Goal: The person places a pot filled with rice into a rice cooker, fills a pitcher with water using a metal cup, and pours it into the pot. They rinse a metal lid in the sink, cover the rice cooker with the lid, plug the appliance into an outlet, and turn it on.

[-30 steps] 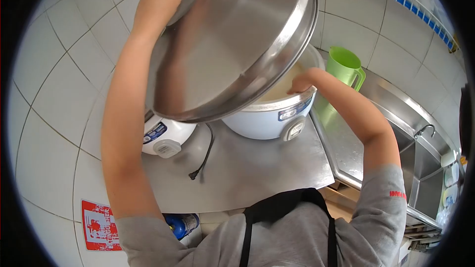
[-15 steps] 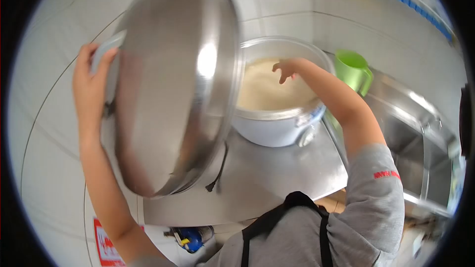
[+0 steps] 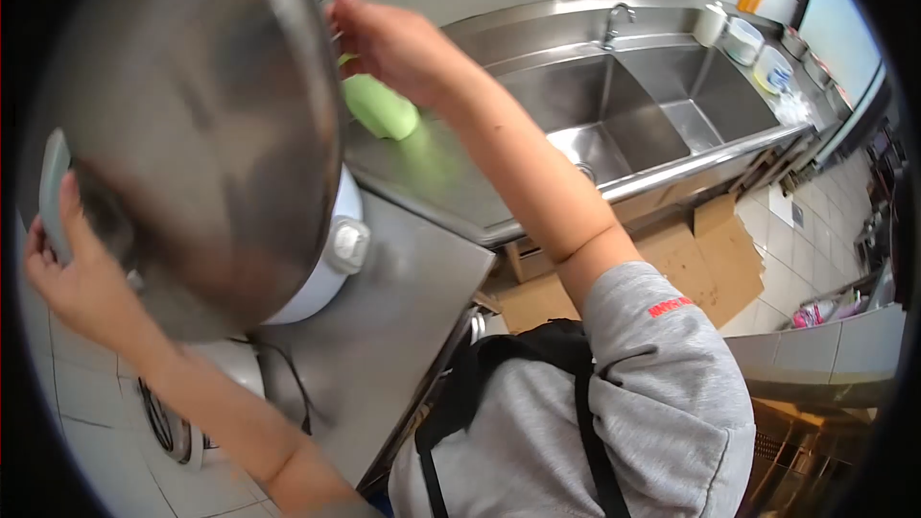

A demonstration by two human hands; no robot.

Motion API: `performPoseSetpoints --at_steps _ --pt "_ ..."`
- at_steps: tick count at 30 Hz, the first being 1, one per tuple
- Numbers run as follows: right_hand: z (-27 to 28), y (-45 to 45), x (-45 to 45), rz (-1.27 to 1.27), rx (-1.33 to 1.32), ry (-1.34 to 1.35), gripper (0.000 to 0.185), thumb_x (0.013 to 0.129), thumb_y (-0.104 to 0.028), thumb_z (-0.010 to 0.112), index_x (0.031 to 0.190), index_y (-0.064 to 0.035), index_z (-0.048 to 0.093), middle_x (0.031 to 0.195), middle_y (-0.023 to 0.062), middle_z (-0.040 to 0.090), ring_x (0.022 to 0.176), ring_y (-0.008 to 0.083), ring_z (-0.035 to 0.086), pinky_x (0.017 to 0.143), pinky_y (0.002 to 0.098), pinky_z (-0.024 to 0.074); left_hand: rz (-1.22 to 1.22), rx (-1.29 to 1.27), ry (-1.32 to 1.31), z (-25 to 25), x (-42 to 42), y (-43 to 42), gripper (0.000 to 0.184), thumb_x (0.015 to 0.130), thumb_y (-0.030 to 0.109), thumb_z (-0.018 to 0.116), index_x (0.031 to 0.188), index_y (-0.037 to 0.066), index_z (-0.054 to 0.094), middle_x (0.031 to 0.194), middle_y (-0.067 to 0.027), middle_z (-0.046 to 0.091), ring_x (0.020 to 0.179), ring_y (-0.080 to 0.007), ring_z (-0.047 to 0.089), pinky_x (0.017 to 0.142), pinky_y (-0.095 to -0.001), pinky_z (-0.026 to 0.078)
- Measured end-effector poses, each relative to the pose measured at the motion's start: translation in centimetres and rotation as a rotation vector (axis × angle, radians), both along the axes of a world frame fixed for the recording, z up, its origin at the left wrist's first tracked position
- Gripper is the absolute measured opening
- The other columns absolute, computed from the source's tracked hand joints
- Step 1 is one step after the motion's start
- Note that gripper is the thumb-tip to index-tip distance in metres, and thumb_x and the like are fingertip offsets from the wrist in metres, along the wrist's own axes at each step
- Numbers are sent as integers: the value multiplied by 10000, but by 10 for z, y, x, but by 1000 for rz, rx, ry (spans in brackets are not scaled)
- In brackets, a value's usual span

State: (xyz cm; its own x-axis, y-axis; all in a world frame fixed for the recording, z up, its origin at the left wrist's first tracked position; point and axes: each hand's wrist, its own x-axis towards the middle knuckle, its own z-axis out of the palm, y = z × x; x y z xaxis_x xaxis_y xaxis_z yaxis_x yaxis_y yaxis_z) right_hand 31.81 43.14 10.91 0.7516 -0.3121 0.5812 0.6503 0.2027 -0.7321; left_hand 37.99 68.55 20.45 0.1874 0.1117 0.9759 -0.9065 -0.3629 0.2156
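My left hand is closed around the grey handle of a large metal lid, which is tipped up on edge. The lid covers most of a white pot with a dial on its side, and the pot's contents are hidden. My right hand is beyond the lid's right edge, in front of the top of a light green jug. Its fingers are mostly curled. The jug's handle does not show, and I cannot make out what the fingers grip.
A steel counter supports the pot, with a black cord lying on it. A double steel sink with a faucet is to the right. Beyond it stand a pump bottle and tubs. Cardboard lies on the floor.
The view has swung right toward the sink. My right hand has gone from above the open pot to the green jug. The lid, still in my left hand, now hides the pot's opening.
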Motion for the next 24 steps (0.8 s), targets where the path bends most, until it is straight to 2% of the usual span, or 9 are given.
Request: performPoseSetpoints --at_steps 4,5,7,9,12,15,19,20,24 --pt "-3 -88 -120 -152 284 5 484 866 -485 430 898 -19 559 809 44 584 739 144 539 699 272 430 -20 -84 -68 -27 -66 -133 438 685 316 743 857 -19 520 868 -130 572 777 -193 560 700 -273 454" --pt "8 -81 -156 -201 347 -22 572 892 -513 308 960 -31 609 1021 166 575 989 267 524 905 414 375 -20 -103 -176 -41 -77 -163 410 693 291 741 840 -11 505 814 -99 537 744 -188 531 671 -272 446" --pt "-14 -141 -215 -241 296 -56 440 901 -440 364 983 -43 534 982 75 588 963 214 543 851 362 416 -191 -149 -115 -64 -117 -229 465 715 331 716 894 -20 469 849 -118 521 780 -224 524 721 -300 438" --pt "-24 -170 -261 -540 453 -142 337 914 -329 404 981 -24 529 966 81 591 904 215 561 815 354 447 -225 -120 -88 -92 -140 -286 461 745 323 689 917 -20 434 838 -119 502 774 -226 521 709 -308 442" --pt "-31 -211 -319 -1004 452 -176 299 893 -305 469 851 -23 557 823 16 576 744 98 522 652 225 417 -669 -186 62 -137 -186 -375 458 786 297 652 953 -24 371 849 -125 450 771 -215 470 708 -296 411" --pt "-34 -258 -374 -1238 355 -92 313 889 -289 480 993 -8 572 899 32 585 795 97 540 691 221 431 -913 -61 225 -180 -234 -437 459 785 339 635 933 -12 380 787 -98 448 709 -187 438 627 -287 378" --pt "-56 -309 -431 -1586 -183 147 385 886 -259 508 579 -27 515 546 -70 413 530 27 323 474 202 250 -1137 463 513 -247 -245 -491 433 861 394 496 1020 -4 438 826 -79 499 694 -150 471 600 -270 372" --pt "-60 -321 -438 -1727 -388 223 484 875 -271 517 480 -4 427 435 -24 332 431 71 291 399 252 239 -1280 454 735 -261 -241 -505 470 863 439 453 1046 6 445 855 -83 511 717 -160 490 614 -278 391" --pt "-83 -368 -440 -1862 -964 356 402 817 -201 558 455 -50 469 451 80 469 397 247 438 407 331 352 -1834 447 1492 -273 -252 -554 688 838 611 295 1143 10 433 1004 -136 535 879 -250 539 733 -357 454"
